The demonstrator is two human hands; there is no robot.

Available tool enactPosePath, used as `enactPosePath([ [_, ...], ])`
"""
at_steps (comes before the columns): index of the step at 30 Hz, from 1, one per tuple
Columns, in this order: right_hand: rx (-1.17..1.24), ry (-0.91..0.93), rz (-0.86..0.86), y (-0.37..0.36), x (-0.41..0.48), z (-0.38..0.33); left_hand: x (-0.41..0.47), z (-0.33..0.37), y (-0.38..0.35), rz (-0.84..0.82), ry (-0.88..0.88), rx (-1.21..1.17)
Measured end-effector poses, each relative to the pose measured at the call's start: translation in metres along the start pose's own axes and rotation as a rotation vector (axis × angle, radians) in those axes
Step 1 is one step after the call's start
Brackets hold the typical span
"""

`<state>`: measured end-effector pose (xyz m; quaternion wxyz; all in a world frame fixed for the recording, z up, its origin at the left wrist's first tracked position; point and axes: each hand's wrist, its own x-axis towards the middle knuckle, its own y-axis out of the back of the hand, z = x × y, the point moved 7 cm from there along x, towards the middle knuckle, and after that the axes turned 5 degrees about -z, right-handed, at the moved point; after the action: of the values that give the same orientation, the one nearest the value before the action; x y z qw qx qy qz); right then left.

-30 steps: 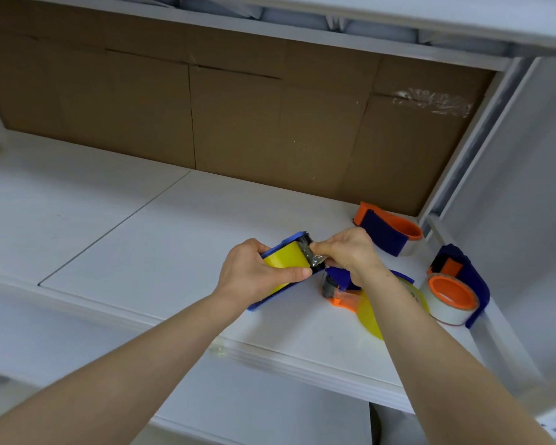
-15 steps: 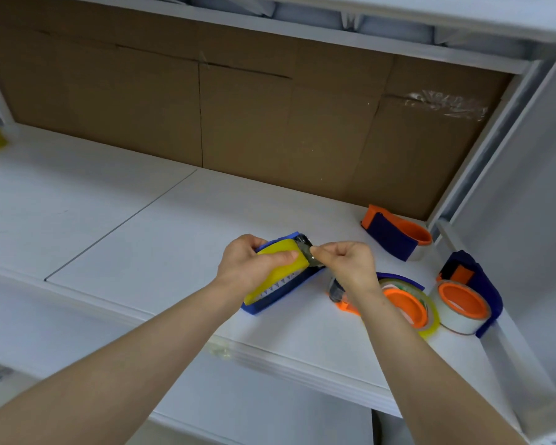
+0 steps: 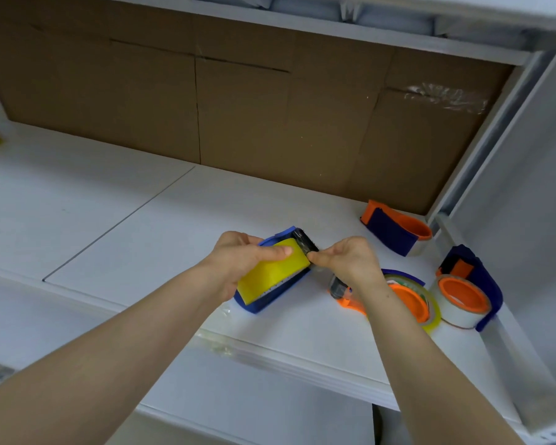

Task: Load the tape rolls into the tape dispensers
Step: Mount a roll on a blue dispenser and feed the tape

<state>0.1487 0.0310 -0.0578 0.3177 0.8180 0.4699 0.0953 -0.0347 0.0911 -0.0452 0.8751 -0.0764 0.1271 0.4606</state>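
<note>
The left hand (image 3: pixel 238 263) grips the blue dispenser (image 3: pixel 272 301), yellow tape roll (image 3: pixel 270 273) seated inside, mid-shelf (image 3: pixel 142 239); since a second ago it has tipped flatter. The right hand (image 3: pixel 350 261) pinches the tape end (image 3: pixel 306 248) at the dispenser's 2 o'clock tip, so threading looks nearly finished

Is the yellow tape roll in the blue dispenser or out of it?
In. The yellow tape roll sits inside the blue dispenser, which the left hand grips.
</note>
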Motion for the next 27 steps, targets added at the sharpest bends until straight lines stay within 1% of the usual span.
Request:
enactPosePath([
  [2, -0.093, -0.090, -0.036, 0.000, 0.008, 0.007, 0.000, -0.003, -0.001, 0.008, -0.003, 0.009],
  [5, -0.164, -0.162, -0.124, -0.002, 0.014, 0.009, 0.000, -0.004, -0.001, 0.021, -0.004, 0.009],
  [11, -0.291, -0.194, -0.212, -0.001, 0.020, 0.002, -0.001, -0.003, -0.004, 0.013, -0.029, 0.045],
  [15, -0.205, -0.214, -0.252, 0.003, 0.020, -0.002, -0.001, -0.003, -0.004, -0.019, -0.053, 0.103],
  [20, -0.131, -0.235, -0.370, 0.008, 0.020, 0.006, -0.002, -0.004, -0.009, -0.073, -0.076, 0.182],
  [23, -0.150, -0.206, -0.350, 0.007, 0.019, 0.003, -0.002, -0.004, -0.011, -0.077, -0.087, 0.197],
  [27, -0.206, -0.098, -0.176, 0.008, 0.020, -0.006, -0.002, -0.003, -0.009, -0.068, -0.093, 0.205],
])
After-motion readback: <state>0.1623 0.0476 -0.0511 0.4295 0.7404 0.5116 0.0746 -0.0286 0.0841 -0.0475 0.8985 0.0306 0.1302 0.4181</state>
